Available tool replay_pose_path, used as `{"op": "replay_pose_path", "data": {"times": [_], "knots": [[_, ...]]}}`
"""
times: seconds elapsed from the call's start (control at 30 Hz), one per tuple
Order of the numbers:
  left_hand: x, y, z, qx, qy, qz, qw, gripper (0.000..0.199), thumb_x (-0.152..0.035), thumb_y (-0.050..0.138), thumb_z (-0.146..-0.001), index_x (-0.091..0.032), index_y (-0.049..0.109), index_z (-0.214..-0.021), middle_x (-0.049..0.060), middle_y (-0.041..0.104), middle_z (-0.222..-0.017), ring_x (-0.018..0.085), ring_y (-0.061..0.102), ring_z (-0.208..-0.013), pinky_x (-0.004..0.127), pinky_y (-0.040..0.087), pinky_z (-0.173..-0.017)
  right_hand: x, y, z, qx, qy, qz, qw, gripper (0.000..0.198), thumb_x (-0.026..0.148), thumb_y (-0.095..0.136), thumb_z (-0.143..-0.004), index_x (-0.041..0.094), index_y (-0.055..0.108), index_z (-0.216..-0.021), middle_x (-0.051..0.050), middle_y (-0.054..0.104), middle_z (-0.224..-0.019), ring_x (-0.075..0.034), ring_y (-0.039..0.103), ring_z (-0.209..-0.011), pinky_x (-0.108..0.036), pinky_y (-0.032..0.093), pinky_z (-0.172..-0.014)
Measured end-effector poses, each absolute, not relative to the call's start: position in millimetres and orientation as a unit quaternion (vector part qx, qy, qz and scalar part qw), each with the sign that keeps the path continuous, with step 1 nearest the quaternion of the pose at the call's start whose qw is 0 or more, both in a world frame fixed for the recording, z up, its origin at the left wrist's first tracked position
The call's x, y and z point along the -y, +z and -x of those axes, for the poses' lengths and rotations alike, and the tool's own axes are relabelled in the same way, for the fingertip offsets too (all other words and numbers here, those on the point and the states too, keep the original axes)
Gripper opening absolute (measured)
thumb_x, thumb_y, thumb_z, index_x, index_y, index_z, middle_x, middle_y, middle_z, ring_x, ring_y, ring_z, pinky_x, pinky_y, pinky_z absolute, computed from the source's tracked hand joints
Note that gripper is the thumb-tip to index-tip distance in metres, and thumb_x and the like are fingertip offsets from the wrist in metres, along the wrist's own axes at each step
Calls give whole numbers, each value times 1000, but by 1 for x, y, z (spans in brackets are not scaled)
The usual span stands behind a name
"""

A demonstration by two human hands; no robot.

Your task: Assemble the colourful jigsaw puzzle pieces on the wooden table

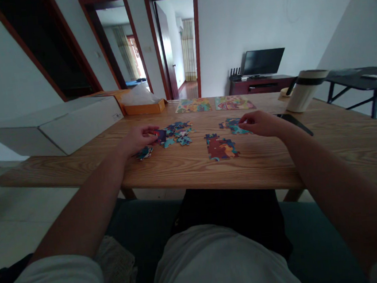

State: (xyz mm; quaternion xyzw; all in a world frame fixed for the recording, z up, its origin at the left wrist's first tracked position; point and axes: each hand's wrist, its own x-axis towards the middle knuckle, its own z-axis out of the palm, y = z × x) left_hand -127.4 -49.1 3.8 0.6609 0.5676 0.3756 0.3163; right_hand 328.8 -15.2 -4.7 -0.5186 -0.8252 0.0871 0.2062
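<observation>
Sorting jigsaw pieces looks like the step in hand, judging by how both hands sit among them on the wooden desk point(184, 168). Nearest the front edge lies an assembled puzzle section point(221, 147), flat, knob-edged, in reds and teals. The left hand point(139, 138) has its grip pinched together on a single dark puzzle piece point(160, 135) beside the loose pile of pieces point(176, 133). The right hand point(260, 123) rests fingertips-down on a smaller joined cluster point(233, 126); whether it clamps anything I cannot tell. Matching the held piece by contour and colour would call for a careful turn. Toward the far edge lie two finished puzzle boards point(214, 104), a matte white tumbler point(304, 90) and a long white cardboard box point(56, 125).
</observation>
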Motion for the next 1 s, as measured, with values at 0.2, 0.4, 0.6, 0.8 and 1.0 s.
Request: {"op": "replay_pose_path", "data": {"times": [0.2, 0.4, 0.6, 0.8, 1.0], "knots": [[52, 8, 125, -601, 323, -690, 240, 32, -34, 82, -69, -20, 74, -96, 4, 77, -100, 24, 73, -91, 33, 58, -80, 15, -5, -329, 821, 100, 525, 203, 30, 47, 61, -92, 20, 73, -95, -6, 69, -74, -19, 61, -65, -32, 42, -59], [43, 1, 132, -614, 410, -664, 114, 20, -32, 76, -78, -20, 61, -84, 3, 71, -83, 19, 70, -78, 26, 55, -64, 16, -4, -329, 825, 95, 520, 202, 30, 46, 59, -92, 20, 73, -96, -5, 68, -73, -19, 60, -64, -32, 43, -58], [34, -2, 135, -580, 547, -593, 115, 35, -18, 62, -85, -22, 51, -118, 4, 67, -97, 13, 68, -59, 21, 51, -49, 16, -4, -328, 828, 97, 519, 188, 30, 45, 58, -91, 19, 73, -93, -5, 69, -72, -19, 60, -65, -32, 44, -60], [30, -5, 134, -582, 546, -586, 142, 41, -8, 55, -82, -23, 54, -120, 2, 66, -90, 13, 68, -57, 22, 54, -49, 19, -5, -325, 830, 95, 518, 184, 29, 45, 58, -90, 20, 74, -93, -6, 70, -74, -19, 60, -66, -32, 44, -61], [23, -2, 138, -626, 481, -594, 153, 20, -18, 66, -84, -20, 59, -103, 2, 68, -80, 14, 66, -58, 23, 53, -51, 21, -4, -323, 833, 103, 516, 170, 30, 44, 57, -90, 19, 73, -93, -7, 71, -78, -21, 61, -68, -34, 46, -65]]}}
